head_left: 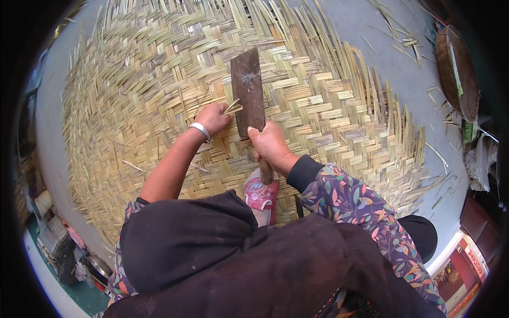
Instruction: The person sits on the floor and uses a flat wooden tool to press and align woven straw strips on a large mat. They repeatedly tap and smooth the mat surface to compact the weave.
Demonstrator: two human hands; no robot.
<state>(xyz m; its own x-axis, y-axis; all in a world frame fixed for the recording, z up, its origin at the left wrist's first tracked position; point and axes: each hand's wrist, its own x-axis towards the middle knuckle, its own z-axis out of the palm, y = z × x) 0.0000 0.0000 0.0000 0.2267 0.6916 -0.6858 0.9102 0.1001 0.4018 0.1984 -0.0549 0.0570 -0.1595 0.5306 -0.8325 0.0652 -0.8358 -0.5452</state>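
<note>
Under both hands spreads a large woven mat (175, 69) of pale split strips, loose strip ends fraying along its far and right edges. In my right hand (272, 142) is a cleaver (247, 87) with a broad, dark, worn blade; the fingers wrap its wooden handle, and the blade points away from me over the mat. Just left of the blade, my left hand (213, 118) is closed on a small bunch of strips (233, 107), whose cut ends stick out toward the blade. A pale bracelet (200, 131) circles that wrist.
My pink patterned shoe (261, 193) rests on the mat below the cleaver's handle. Strip scraps (408, 45) litter the grey floor (371, 32) at the far right. A round brown basket-like object (456, 74) stands at the right rim. Assorted household items (55, 238) lie at the lower left.
</note>
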